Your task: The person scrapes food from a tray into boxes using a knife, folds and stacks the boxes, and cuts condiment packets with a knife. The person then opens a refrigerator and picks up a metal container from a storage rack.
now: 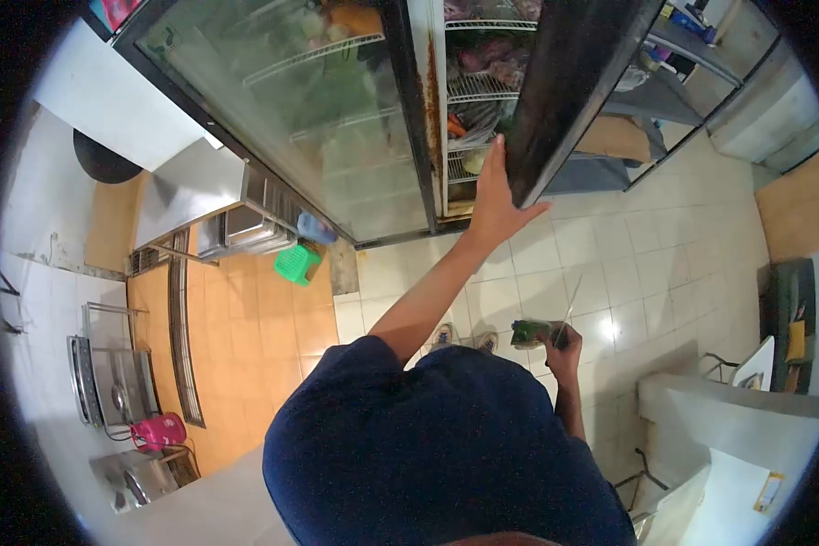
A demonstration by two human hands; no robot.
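My left hand point(499, 205) reaches up to the dark-framed fridge door point(569, 91), which stands ajar. Its fingers are stretched out against the door's lower edge, with the thumb spread to the right. Lower down, my right hand point(564, 350) is closed around a clear plastic pack with something green inside point(530, 333); its exact contents are too small to make out. Behind the gap, wire shelves point(482, 86) carry bagged produce, with something orange among it. The other glass door point(337, 136) is closed and foggy, with blurred items behind it.
A steel table point(191, 191) stands left of the fridge, with a green plastic stool point(297, 264) beside it. Dark shelving point(655, 96) is at the right. A pink gas cylinder point(158, 433) sits far left. At lower right is a white counter point(728, 409). Pale tiles point(601, 264) cover the floor.
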